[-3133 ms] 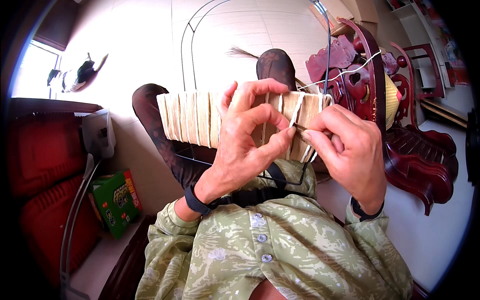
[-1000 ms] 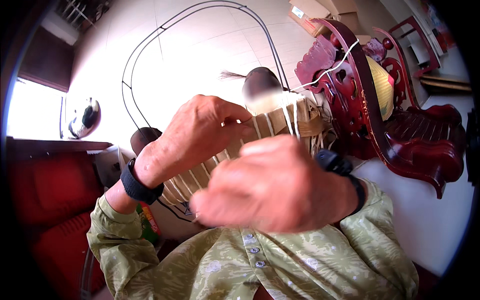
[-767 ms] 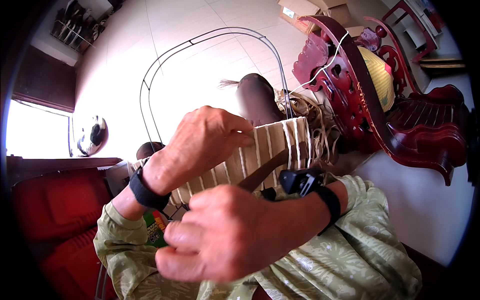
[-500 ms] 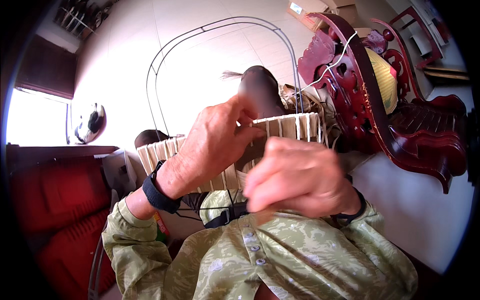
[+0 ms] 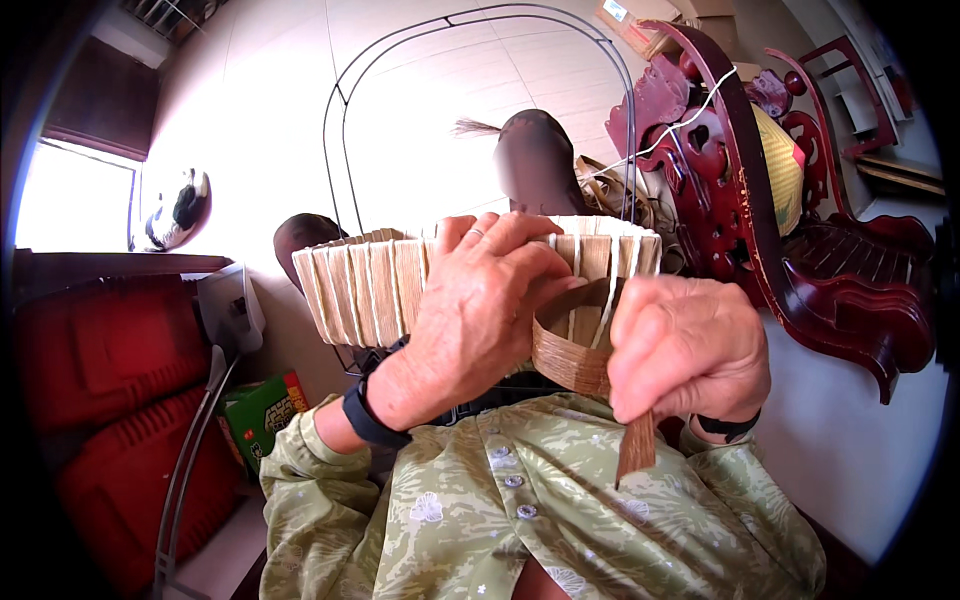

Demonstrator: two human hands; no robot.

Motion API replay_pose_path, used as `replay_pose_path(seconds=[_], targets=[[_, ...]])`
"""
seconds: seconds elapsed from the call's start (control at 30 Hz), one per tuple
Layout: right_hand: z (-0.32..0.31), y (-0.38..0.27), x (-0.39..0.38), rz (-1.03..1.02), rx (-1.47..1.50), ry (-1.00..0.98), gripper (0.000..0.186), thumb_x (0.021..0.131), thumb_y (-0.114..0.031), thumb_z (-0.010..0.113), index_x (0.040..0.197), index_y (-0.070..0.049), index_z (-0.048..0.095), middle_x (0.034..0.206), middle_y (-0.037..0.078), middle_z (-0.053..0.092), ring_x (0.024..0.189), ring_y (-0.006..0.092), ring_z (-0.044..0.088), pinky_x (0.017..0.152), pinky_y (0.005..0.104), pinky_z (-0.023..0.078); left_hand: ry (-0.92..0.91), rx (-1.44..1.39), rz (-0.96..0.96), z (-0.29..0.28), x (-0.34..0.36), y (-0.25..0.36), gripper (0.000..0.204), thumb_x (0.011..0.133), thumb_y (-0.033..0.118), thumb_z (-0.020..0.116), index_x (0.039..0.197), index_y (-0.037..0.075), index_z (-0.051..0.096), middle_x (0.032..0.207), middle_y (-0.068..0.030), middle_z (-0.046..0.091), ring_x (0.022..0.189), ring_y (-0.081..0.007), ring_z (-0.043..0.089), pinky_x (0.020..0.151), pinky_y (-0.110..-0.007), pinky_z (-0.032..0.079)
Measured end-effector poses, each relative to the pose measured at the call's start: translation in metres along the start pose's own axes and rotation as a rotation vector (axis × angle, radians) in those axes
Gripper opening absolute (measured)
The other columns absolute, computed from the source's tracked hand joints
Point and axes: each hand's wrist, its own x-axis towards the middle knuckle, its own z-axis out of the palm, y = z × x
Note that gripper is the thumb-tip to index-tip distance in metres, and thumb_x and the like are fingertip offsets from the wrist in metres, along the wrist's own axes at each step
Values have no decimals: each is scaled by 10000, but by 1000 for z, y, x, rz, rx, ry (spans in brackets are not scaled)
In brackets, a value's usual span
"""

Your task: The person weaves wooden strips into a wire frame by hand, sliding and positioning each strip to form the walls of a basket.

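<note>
A basket (image 5: pixel 345 290) of pale flat strips bound with white cord lies across my lap, tilted so that its side faces me. My left hand (image 5: pixel 480 285) is closed over its rim near the middle, fingers bent across the top edge. My right hand (image 5: pixel 690 345), closed in a pinch, grips a broad brown fibre strip (image 5: pixel 565 350). That strip curves in a loop from the basket's side to my right hand, and its frayed end hangs below the fingers. Where the strip meets the basket is partly hidden by my left hand.
A tall double-wire arch (image 5: pixel 340 95) rises beyond the basket. On the right stands a carved dark-red wooden chair (image 5: pixel 745 200) with a white cord over it. To the left are red cases (image 5: pixel 120 330) and a green box (image 5: pixel 265 420). Cardboard boxes (image 5: pixel 640 25) sit far back.
My left hand has shifted right and now lies over the rim. The right hand has moved right, and the brown strip now shows as a loop. The basket sits farther right in view.
</note>
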Motion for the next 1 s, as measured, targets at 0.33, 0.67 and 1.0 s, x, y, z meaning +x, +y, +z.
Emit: replay_pose_path(seconds=[0.33, 0.67, 1.0], targets=[[-1, 16, -3, -176, 130, 95, 72, 926, -2, 678, 872, -3, 727, 819, 99, 742, 672, 186, 697, 672, 335, 521, 158, -3, -65, 22, -9, 2, 192, 790, 228, 828, 776, 83, 704, 1077, -74, 645, 1033, -267, 614, 1100, -510, 291], [30, 28, 4, 275, -1006, 396, 152, 867, -59, 751, 868, -61, 599, 702, 79, 616, 595, 293, 619, 573, 397, 474, 70, -183, -124, 4, -9, -11, 119, 779, 94, 756, 775, 62, 641, 1142, -92, 672, 1126, -234, 625, 1175, -494, 213], [29, 24, 21, 270, -1122, 193, 157, 850, -60, 733, 871, -60, 577, 706, 88, 614, 610, 315, 612, 577, 410, 467, 33, -292, -164, -1, -13, -24, 138, 786, 138, 770, 752, 72, 654, 1143, -81, 669, 1184, -205, 589, 1171, -460, 193]])
